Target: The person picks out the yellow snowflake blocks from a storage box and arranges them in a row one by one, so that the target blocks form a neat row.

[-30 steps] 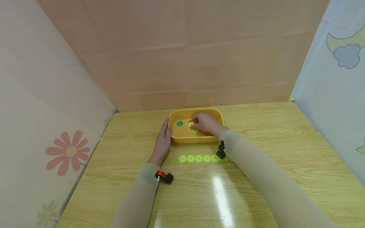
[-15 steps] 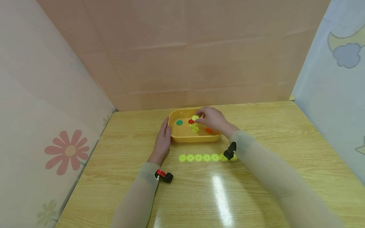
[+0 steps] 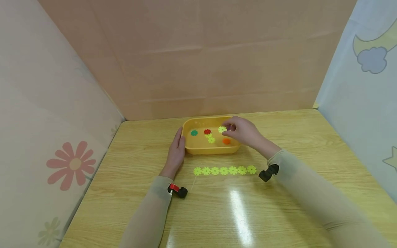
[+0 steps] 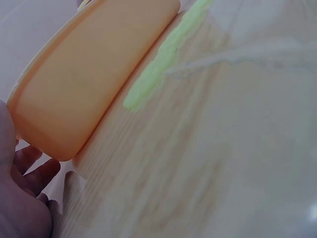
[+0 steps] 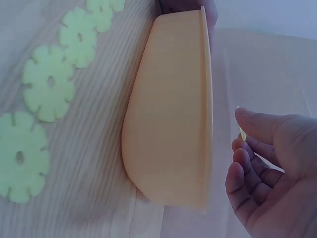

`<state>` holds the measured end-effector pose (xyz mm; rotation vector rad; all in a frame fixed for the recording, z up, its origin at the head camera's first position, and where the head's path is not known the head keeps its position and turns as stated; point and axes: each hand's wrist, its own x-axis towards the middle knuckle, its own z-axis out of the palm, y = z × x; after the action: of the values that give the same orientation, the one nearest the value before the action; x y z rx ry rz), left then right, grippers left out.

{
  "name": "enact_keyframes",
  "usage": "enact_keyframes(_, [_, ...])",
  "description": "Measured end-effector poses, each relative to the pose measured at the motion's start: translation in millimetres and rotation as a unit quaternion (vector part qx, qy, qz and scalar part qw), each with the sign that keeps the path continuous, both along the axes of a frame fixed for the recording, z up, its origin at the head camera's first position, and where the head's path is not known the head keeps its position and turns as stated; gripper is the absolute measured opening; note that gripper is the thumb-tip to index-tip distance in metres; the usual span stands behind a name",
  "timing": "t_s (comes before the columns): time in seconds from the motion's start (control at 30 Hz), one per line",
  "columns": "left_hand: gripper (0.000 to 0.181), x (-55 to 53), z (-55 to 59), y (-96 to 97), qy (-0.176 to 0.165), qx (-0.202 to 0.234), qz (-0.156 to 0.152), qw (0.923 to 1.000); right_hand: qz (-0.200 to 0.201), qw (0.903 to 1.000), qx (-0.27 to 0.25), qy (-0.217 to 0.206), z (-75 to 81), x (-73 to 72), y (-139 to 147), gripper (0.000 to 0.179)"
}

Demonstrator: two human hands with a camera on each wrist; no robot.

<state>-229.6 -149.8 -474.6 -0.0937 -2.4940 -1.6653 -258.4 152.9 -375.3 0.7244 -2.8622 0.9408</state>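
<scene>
My right hand [image 3: 245, 132] pinches a yellow notched snowflake disc [image 3: 222, 129] between thumb and fingertips, over the right part of a yellow-orange tray [image 3: 212, 151]. In the right wrist view the disc [image 5: 242, 132] shows edge-on, above the rim. My left hand [image 3: 175, 153] rests against the tray's left end with its fingers lying along the wall. Inside the tray lie a green disc [image 3: 194, 133], a red disc [image 3: 207, 131], overlapping yellow discs [image 3: 211, 140] and an orange disc [image 3: 226, 141]. Something purple [image 3: 230, 127] shows partly behind my right fingers.
Several yellow discs [image 3: 224, 171] lie in a straight row on the wooden table [image 3: 217, 213], in front of the tray. A pinkish cloth wall [image 3: 198, 69] stands close behind the tray. Patterned panels [image 3: 28, 103] flank the table.
My right hand has drawn the pinched yellow disc rightward and up from the tray's middle, uncovering the red, orange and other yellow discs. The left hand stays at the tray's end.
</scene>
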Motion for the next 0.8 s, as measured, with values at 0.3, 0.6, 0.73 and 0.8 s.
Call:
enact_keyframes(0.3, [0.058, 0.1, 1.0, -0.9, -0.006, 0.006, -0.004, 1.0000, -0.005, 0.9999, -0.010, 0.010, -0.5, 26.5, 24.6, 0.032])
enact_keyframes(0.6, [0.058, -0.2, 1.1, -0.7, -0.011, 0.008, -0.003, 0.9999, -0.006, 0.9996, -0.010, 0.027, -7.0, 52.3, 56.6, 0.029])
enact_keyframes(0.73, [0.059, -0.6, 1.6, -1.1, -0.008, 0.005, -0.004, 0.9999, -0.011, 0.9997, 0.000, 0.023, -7.5, 63.7, 69.4, 0.029])
enact_keyframes(0.8, [0.059, -0.5, 2.4, -1.4, -0.007, 0.004, -0.005, 1.0000, -0.014, 0.9997, 0.004, 0.020, -7.9, 69.1, 75.2, 0.029])
